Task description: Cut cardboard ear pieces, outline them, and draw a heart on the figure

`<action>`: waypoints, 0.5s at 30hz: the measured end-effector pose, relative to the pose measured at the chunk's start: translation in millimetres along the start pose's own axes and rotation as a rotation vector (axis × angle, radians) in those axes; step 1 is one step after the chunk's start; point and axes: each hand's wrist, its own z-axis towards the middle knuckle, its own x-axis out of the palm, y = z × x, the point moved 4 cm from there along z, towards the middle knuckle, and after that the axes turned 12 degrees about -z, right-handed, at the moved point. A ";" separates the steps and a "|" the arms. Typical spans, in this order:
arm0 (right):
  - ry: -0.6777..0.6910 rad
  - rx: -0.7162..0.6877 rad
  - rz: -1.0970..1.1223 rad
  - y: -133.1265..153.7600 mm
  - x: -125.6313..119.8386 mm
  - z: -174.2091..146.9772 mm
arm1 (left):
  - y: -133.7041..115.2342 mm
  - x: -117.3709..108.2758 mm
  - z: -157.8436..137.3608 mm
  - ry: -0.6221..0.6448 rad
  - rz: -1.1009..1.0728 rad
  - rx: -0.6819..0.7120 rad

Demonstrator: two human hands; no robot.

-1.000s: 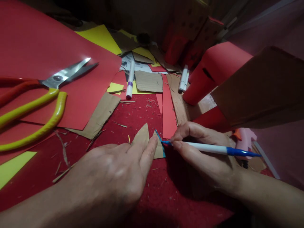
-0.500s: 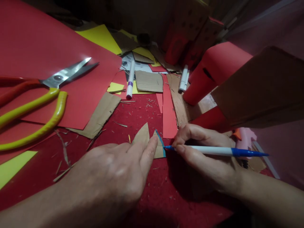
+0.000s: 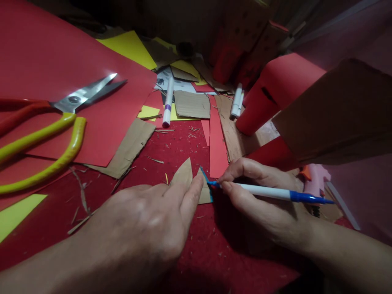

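Observation:
My left hand (image 3: 147, 220) lies flat with fingers stretched out, pressing down a small brown cardboard piece (image 3: 183, 173) with two pointed tips. Its lower middle is hidden under the fingers. A blue line runs along the right edge of the right-hand point. My right hand (image 3: 260, 200) pinches a white felt-tip pen (image 3: 266, 192) with a blue end, close to its tip. The pen lies nearly level, its blue tip touching that coloured edge about halfway up.
Open scissors (image 3: 73, 102) with red and yellow handles rest on red paper (image 3: 122, 106) at left. Behind are a purple-banded marker (image 3: 168, 102), white markers (image 3: 237, 102) and cardboard scraps (image 3: 192, 105). A red paper tube (image 3: 257, 110) and large cardboard (image 3: 333, 118) stand right, near a pink object (image 3: 315, 179).
The pen tip has moved a little up and left along the cardboard's right edge, with my right hand following. My left hand stays in place.

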 end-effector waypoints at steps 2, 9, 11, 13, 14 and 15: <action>-0.001 -0.004 -0.015 -0.5 0.0 -0.6 | 0.3 -1.3 0.8 -0.007 0.001 0.000; -0.014 -0.064 0.004 -2.7 1.0 -2.3 | 0.6 -1.8 3.0 -0.026 0.002 -0.008; -0.007 -0.089 0.009 -4.1 1.2 -3.5 | 0.7 -1.5 2.7 -0.020 0.014 0.002; -0.020 -0.109 0.044 -5.5 0.4 -5.0 | 1.0 -0.9 2.6 -0.011 0.025 0.008; -0.013 -0.100 0.059 -6.6 0.4 -5.5 | 1.0 -0.6 2.6 -0.008 0.027 0.010; -0.006 -0.080 0.072 -7.6 0.4 -5.7 | 1.0 -0.4 2.7 -0.007 0.028 0.010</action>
